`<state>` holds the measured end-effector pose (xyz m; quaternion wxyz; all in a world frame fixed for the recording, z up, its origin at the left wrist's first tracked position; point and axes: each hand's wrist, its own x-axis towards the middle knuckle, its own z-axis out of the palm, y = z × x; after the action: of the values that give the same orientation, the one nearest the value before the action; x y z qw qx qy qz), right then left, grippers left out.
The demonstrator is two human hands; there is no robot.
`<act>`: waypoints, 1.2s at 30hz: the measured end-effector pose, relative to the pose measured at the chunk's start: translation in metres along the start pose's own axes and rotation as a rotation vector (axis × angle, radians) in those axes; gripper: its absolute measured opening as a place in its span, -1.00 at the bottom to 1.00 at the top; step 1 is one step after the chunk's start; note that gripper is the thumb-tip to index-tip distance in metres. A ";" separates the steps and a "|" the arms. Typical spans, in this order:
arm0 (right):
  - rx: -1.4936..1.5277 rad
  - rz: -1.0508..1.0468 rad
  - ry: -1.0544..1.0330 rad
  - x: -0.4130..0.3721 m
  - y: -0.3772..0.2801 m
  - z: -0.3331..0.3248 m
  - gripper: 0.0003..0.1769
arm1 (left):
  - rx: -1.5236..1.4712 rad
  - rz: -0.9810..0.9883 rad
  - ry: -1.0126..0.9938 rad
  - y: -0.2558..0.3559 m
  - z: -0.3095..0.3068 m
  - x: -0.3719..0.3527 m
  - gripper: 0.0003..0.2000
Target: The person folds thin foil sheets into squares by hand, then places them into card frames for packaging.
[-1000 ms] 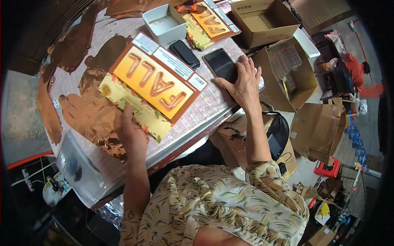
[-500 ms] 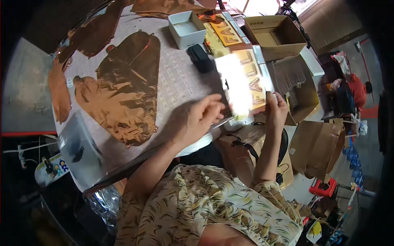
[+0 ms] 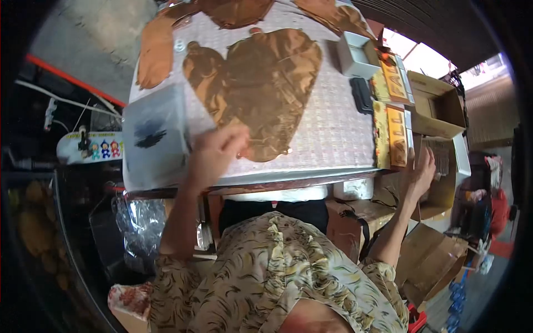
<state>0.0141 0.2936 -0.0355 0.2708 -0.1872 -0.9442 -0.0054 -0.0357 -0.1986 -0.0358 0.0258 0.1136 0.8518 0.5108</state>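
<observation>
Head view: the FALL pack [image 3: 396, 137] lies flat at the 3 o'clock edge of the table [image 3: 333, 139]. Its long axis runs 12 to 6 and its lettering is stacked along that line.

The right hand [image 3: 422, 169] sits at its 5 o'clock corner with fingers raised against the edge; I cannot tell whether it grips. The left hand [image 3: 215, 154] is blurred, curled over the 7 o'clock rim of the copper foil balloon [image 3: 261, 91]; its hold cannot be told either. The balloon's narrow end points to 6.

At the left hand's 9 o'clock lies a pile of clear plastic bags [image 3: 155, 139]. At 12 o'clock of the pack are a second pack [image 3: 395, 83], a black case [image 3: 363, 95] and a white box [image 3: 358, 55]. An open cardboard box [image 3: 438, 105] stands at 2.
</observation>
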 end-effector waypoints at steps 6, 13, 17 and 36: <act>0.673 -0.543 -0.387 -0.014 -0.192 0.025 -0.26 | 0.318 -0.003 0.313 -0.086 -0.081 0.074 -0.70; 0.336 -0.709 -0.304 -0.013 -0.287 0.108 -0.27 | 0.942 -0.016 0.560 -0.149 -0.115 0.168 -0.60; 0.333 -0.710 -0.335 -0.014 -0.286 0.109 -0.25 | 0.745 -0.151 0.412 -0.130 -0.119 0.185 -0.57; 0.329 -0.695 -0.359 -0.013 -0.286 0.112 -0.24 | 0.466 0.236 0.775 -0.116 -0.091 0.171 -0.68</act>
<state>-0.1347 0.0353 -0.1118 0.1106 0.1901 -0.9716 0.0872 -0.2356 -0.2922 -0.0818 -0.3787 0.0132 0.8720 0.3100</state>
